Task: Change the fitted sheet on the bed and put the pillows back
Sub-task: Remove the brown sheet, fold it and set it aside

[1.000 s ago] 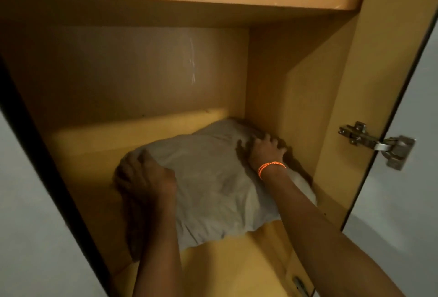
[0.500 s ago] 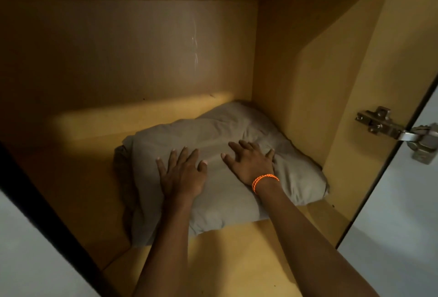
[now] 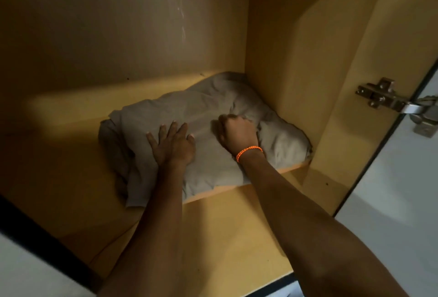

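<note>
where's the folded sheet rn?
Head view: the grey folded sheet lies on the cupboard shelf, back right corner, against the right wall. Left hand presses it flat; right hand grips it.

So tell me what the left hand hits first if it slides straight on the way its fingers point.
More of the folded sheet, on which the left hand lies flat; beyond that likely the cupboard's back wall, though depth is hard to judge.

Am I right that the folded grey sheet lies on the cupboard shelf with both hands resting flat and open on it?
Not quite: in the head view only the left hand lies flat on the folded grey sheet; the right hand is curled, gripping the fabric. The sheet does lie on the cupboard shelf.
</note>
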The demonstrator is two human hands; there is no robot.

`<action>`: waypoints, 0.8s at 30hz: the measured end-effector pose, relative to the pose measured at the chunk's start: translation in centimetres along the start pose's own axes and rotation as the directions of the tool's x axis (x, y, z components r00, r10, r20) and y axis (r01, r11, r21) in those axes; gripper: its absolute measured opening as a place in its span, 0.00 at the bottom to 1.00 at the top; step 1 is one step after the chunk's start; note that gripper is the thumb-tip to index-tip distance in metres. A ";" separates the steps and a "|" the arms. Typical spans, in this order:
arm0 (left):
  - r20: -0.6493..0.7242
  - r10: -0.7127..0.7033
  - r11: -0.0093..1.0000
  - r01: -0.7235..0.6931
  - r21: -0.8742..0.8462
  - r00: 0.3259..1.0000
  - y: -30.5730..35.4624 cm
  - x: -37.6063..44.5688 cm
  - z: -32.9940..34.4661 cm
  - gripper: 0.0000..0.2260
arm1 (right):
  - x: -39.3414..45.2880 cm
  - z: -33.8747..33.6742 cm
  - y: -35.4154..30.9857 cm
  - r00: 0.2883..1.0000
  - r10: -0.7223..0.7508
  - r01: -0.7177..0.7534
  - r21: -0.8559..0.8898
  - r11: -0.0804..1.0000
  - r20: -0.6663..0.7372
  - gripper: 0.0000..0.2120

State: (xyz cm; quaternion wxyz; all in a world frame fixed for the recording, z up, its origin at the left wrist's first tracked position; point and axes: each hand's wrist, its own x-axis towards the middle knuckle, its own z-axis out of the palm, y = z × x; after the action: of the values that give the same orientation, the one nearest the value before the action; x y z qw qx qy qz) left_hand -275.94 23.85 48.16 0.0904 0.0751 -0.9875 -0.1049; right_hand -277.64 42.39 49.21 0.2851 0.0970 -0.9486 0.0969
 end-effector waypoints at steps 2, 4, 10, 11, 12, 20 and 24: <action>-0.031 -0.029 0.999 0.028 -0.024 0.999 1.0 -0.5 -0.7 0.21 | -0.6 -1.3 -1.7 0.997 -0.051 0.050 -0.012 0.999 -0.052 0.11; -0.104 0.001 0.997 -0.009 -0.078 0.995 2.0 -1.8 -1.4 0.17 | -2.0 -2.0 -4.0 0.998 -0.055 0.056 0.092 0.994 -0.013 0.15; -0.199 0.118 0.986 -0.139 -0.095 0.973 1.4 -9.9 -0.3 0.19 | -12.0 -1.5 -2.6 0.993 0.107 -0.102 0.085 0.991 -0.056 0.21; -0.187 0.119 0.984 -0.140 -0.107 0.975 1.6 -11.2 -0.5 0.17 | -13.3 -1.9 -2.1 0.977 0.186 -0.177 0.087 0.980 -0.100 0.21; -0.178 0.134 0.981 -0.156 -0.118 0.975 1.9 -12.4 -0.7 0.17 | -14.2 -2.3 -1.9 0.958 0.257 -0.247 0.090 0.965 -0.129 0.20; -0.274 0.365 0.827 -0.445 -0.343 0.890 2.4 -21.9 -2.0 0.15 | -23.6 -8.3 -5.2 0.790 0.593 -0.564 0.196 0.802 -0.154 0.21; -0.243 0.473 0.669 -0.525 -0.527 0.847 4.1 -28.1 -2.8 0.12 | -30.0 -12.2 -5.4 0.747 0.644 -0.614 0.198 0.764 -0.166 0.17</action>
State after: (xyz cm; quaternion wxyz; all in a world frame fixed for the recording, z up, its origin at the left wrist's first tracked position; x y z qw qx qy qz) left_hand -248.61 32.01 47.18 0.1761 -0.2242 -0.8861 -0.3655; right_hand -245.41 43.96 43.13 0.3338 -0.2218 -0.8787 0.2595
